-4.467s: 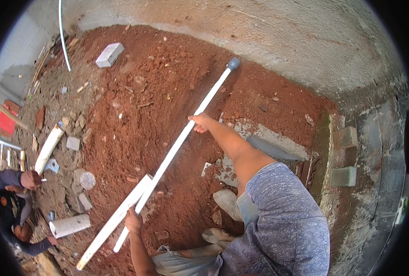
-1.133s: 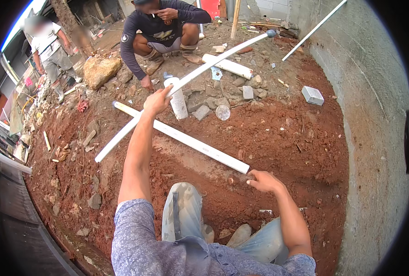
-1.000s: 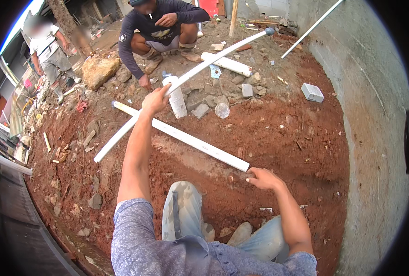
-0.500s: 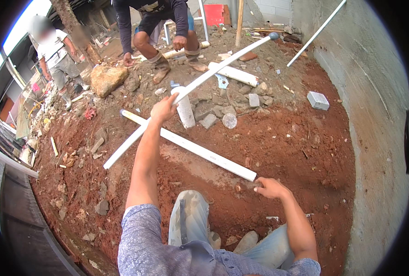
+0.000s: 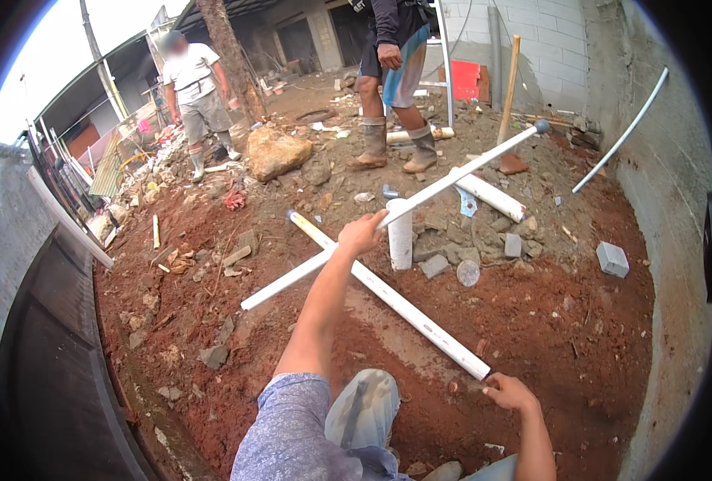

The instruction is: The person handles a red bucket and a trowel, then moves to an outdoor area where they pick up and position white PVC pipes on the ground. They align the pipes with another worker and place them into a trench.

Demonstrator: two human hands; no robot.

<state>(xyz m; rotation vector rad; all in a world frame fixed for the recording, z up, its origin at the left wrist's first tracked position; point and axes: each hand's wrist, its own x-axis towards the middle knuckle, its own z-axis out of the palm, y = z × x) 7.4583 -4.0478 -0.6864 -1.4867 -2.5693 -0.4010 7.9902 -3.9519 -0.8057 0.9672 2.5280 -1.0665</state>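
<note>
Left hand (image 5: 361, 234) raised at arm's length, fingers wrapped round a long thin white pipe (image 5: 420, 204) near its middle. Pipe held clear of the ground, slanting from lower left to upper right, with a grey fitting (image 5: 542, 127) capping the far end. Right hand (image 5: 510, 393) low near the red soil, fingers loosely curled, just beside the near end of a thicker white pipe (image 5: 388, 297); cannot tell whether touching it, nothing clearly gripped. Thicker pipe lying flat on the dirt, crossing beneath the held one. Short upright pipe stub (image 5: 401, 234) standing just behind the left hand, another white pipe length (image 5: 490, 196) lying on grey rubble beyond. Grey concrete block (image 5: 612, 259) near the wall on the right, large boulder (image 5: 277, 152) further back. Standing person in rubber boots (image 5: 392, 144) past the rubble, second person (image 5: 199, 96) off to the left.
</note>
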